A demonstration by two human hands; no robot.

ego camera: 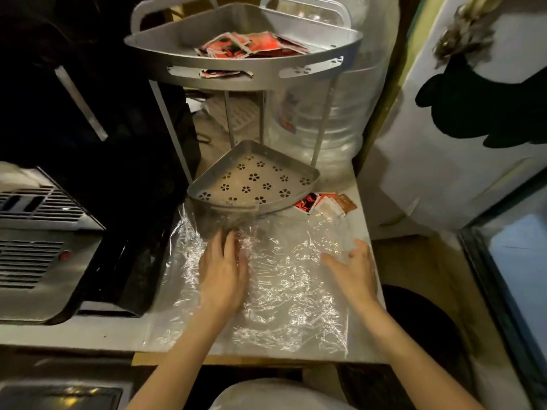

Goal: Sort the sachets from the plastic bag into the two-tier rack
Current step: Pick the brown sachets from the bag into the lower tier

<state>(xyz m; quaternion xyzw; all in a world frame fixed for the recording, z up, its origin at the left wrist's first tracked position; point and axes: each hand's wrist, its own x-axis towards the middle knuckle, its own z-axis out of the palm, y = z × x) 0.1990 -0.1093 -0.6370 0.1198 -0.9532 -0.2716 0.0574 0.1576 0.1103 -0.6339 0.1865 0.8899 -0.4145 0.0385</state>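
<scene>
Nearest the viewer, both forearms reach forward over the desk [88, 332], where the clear plastic bag [284, 291] lies spread flat and crinkled, apparently emptied. The left hand [223, 273] rests palm down on the bag with its fingers straight, gripping nothing. The right hand [353, 270] hovers or lightly touches the bag's right side, fingers loosely spread and relaxed, also gripping nothing.

The relation that matters lies just beyond: a few loose sachets [324, 204], one red-and-black, the others pale and brown, lie on the desk past the bag's far right corner, ahead of the right hand. That hand is clearly the nearer one; the left would have to cross over. They fan out together, so no single long axis stands out.

Just left of them, touching or nearly so, sits the lower tier [254, 182] of the two-tier rack, a perforated metal tray holding no sachets. Its rim stands between the sachets and the tray floor, so I judge they must be lifted over it. Above, the upper tier [236, 63] already holds a heap of red sachets [251, 45]. A large clear water bottle [340, 113] stands behind the rack, and a dark appliance [44, 238] crowds the left.
</scene>
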